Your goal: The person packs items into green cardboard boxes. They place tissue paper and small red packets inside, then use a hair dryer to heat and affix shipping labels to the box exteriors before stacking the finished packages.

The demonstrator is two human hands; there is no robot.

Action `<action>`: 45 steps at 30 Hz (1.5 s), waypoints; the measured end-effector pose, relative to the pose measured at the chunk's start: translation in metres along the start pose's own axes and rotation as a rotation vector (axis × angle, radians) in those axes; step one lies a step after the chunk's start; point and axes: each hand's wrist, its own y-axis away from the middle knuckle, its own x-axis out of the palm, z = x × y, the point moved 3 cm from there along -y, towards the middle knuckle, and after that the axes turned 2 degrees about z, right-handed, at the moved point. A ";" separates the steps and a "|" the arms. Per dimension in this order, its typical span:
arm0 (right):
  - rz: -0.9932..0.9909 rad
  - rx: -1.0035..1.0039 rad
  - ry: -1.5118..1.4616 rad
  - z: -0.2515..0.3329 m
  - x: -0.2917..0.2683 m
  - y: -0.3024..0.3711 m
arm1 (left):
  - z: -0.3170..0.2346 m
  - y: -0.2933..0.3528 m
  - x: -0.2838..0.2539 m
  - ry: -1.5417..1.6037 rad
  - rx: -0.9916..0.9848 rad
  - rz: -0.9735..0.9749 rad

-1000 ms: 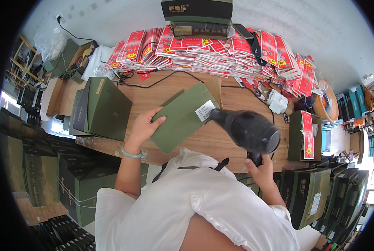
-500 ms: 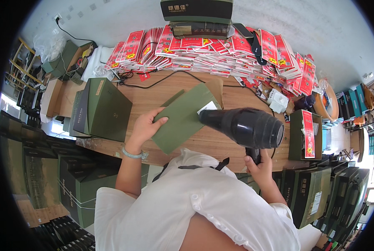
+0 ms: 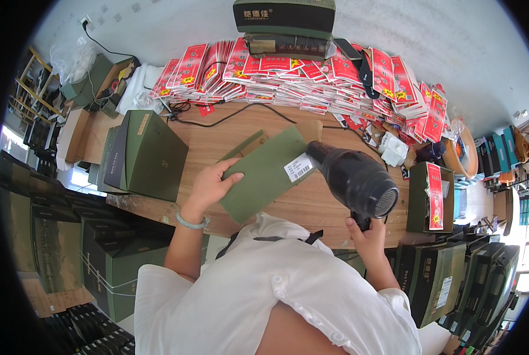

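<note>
My left hand (image 3: 212,186) grips the near left edge of a green cardboard box (image 3: 258,180), thumb lying on top, and tilts it above the wooden table. A white barcode label (image 3: 298,168) sits near the box's right end. In my right hand (image 3: 368,235) is a black hair dryer (image 3: 359,177), held by its handle. Its nozzle points left and away, close beside the label at the box's right edge. The fingers behind the handle are partly hidden. The box's far side shows a raised green flap or wall.
Green boxes (image 3: 158,157) stand at the table's left. Red packets (image 3: 282,80) are piled along the back, with two boxes (image 3: 285,16) on top. A black cord (image 3: 229,121) crosses the wooden table (image 3: 217,142). An open box (image 3: 421,201) stands at the right; stacked boxes (image 3: 436,278) flank me.
The dryer's nozzle has swung away and right, off the label, which now shows fully. The green box has shifted slightly right. Both hands keep their hold.
</note>
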 end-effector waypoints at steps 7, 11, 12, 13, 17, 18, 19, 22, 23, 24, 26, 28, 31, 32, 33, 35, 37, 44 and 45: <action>0.010 0.073 -0.026 0.000 -0.002 0.001 | 0.002 0.000 0.002 0.002 0.003 0.000; -0.009 0.065 -0.082 0.001 0.000 0.004 | 0.004 0.000 0.003 0.013 0.020 -0.005; -0.026 0.001 -0.054 0.002 0.001 0.003 | 0.004 0.000 0.003 -0.025 0.031 -0.014; -0.017 0.053 -0.078 0.000 0.001 0.004 | 0.004 0.000 0.003 -0.021 0.029 -0.013; 0.037 0.048 -0.033 -0.003 0.001 0.006 | 0.006 0.000 0.003 0.020 0.003 0.001; 0.053 -0.008 0.016 -0.002 0.002 0.006 | 0.005 0.000 0.003 -0.010 0.024 -0.010; 0.051 0.004 -0.008 -0.003 0.001 0.007 | 0.005 0.000 0.003 0.003 0.024 -0.012; 0.052 0.052 -0.042 -0.004 0.002 0.013 | 0.005 0.000 0.003 -0.010 0.018 -0.014; 0.056 0.072 -0.027 -0.003 0.002 0.015 | 0.006 0.000 0.003 0.018 -0.013 -0.001; 0.066 0.124 0.004 -0.004 0.004 0.016 | 0.005 0.000 0.003 -0.024 0.013 -0.011; 0.044 0.092 -0.073 -0.003 0.004 0.018 | 0.004 0.000 0.003 0.009 -0.008 0.000; 0.062 0.077 -0.081 -0.003 0.005 0.019 | 0.004 0.000 0.003 -0.026 -0.023 -0.001; 0.083 0.050 -0.054 -0.005 0.003 0.020 | 0.003 0.000 0.002 -0.001 -0.023 -0.008; 0.058 0.061 -0.078 -0.007 0.001 0.022 | 0.004 0.000 0.002 0.038 -0.036 -0.006; 0.031 0.075 -0.103 -0.007 0.000 0.024 | 0.004 0.000 0.001 0.003 -0.021 -0.019; 0.071 0.100 -0.036 -0.007 0.001 0.027 | 0.006 0.000 0.001 0.016 -0.018 -0.017; 0.076 0.122 -0.024 -0.004 0.002 0.030 | 0.008 -0.001 0.000 -0.004 -0.012 -0.025; 0.044 0.004 0.019 0.011 0.003 0.033 | 0.013 -0.004 0.001 0.038 -0.014 -0.041; 0.040 0.015 0.046 0.010 0.003 0.033 | 0.013 -0.004 0.001 0.026 -0.010 -0.036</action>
